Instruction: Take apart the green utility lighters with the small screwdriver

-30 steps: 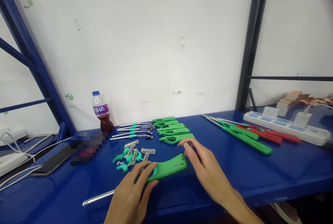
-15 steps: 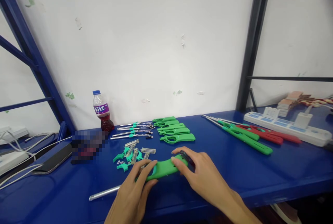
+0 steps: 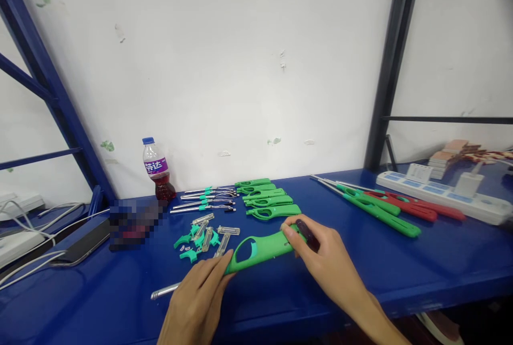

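A green long-nosed lighter is held above the table's front part, its silver tube pointing left. My left hand is closed around the tube end, just left of the trigger opening. At the butt end, my right hand grips with thumb and fingers. A dark, rounded object sticks out from the right hand's fingers; its kind cannot be made out. Beyond the left hand lie teal trigger pieces and clear narrow tanks. Farther back are metal tubes with wires and green lighter shells.
Green lighters and red lighters lie at the right, beside a white power strip. A bottle of dark red drink stands by the wall. A phone and white cables lie at the left.
The lighter has moved right and slightly up with both hands. My left hand has slid back toward the tube, so the trigger opening now shows fully.
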Motion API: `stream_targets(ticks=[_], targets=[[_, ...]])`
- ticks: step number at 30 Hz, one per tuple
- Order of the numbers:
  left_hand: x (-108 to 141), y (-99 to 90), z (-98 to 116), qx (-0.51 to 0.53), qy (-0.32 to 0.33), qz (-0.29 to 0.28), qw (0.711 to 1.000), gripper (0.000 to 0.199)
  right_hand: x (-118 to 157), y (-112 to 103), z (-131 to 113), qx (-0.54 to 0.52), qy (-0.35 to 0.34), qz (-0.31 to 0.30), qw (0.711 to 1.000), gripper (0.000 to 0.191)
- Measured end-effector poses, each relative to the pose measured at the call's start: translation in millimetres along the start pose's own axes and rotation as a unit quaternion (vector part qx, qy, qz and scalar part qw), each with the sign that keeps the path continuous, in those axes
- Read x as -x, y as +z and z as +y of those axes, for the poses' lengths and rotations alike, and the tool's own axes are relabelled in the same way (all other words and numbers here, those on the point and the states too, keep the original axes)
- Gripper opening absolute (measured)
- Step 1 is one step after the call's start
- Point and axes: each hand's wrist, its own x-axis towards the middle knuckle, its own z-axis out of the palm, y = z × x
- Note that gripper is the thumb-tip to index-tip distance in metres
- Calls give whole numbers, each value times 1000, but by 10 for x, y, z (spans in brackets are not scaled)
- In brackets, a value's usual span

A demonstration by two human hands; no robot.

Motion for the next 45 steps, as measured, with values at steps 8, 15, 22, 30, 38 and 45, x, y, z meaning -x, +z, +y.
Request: stream_targets(ticks=[8, 15, 22, 30, 38, 45], targets=[[-24, -38, -4, 29, 10, -39, 999, 30, -8, -27, 94, -4, -3, -50, 999, 30], [-132, -79, 8, 22, -7, -45, 999, 28, -19, -53, 97, -18, -16, -51, 998, 21], [-104, -78, 15, -3, -33, -70, 997, 30, -33, -19, 68, 69, -14, -75, 995, 4], [-62, -70, 11, 10, -63, -103, 993, 32, 24, 71, 103, 143, -68, -124, 979, 11], [-85, -33, 51, 0, -37, -31, 999, 33, 98, 144, 25, 208, -138, -203, 947, 25], [-106, -39, 74, 11, -24, -32, 999, 36, 117, 162, 24, 259, -159, -219, 927, 41]])
